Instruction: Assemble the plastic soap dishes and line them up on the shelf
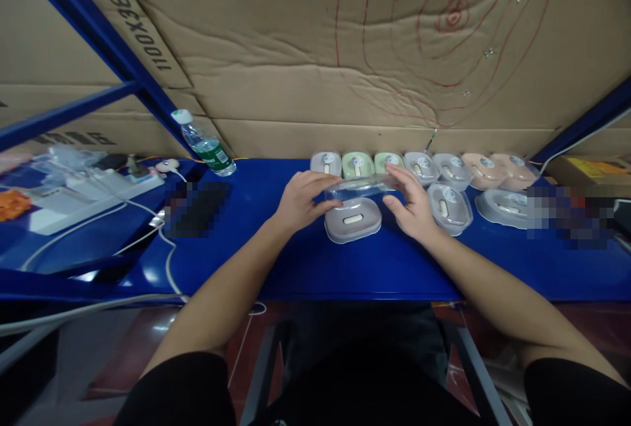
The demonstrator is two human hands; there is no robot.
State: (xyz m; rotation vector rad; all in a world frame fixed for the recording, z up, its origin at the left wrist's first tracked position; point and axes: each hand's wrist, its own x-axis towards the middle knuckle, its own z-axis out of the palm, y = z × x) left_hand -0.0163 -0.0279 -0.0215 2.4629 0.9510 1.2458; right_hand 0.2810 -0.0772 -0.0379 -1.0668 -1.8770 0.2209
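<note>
A clear plastic cover (359,185) is held up between my two hands, slightly tilted. My left hand (308,199) grips its left side, thumb below and fingers above. On the right side, my right hand (409,202) has its fingers at the cover's edge, with the thumb lower down. Just beneath the cover, a grey box-like item (352,221) with a pale oval piece in its middle lies on the blue table (236,242). To the right of my right hand sits a similar grey container (448,209) with a round sticker.
Along the cardboard back wall stands a row of lidded containers in grey, green (358,164) and peach (484,171). Another clear-edged piece (503,208) lies at right. A water bottle (210,146) leans at left, near a power strip (98,199) and white cables.
</note>
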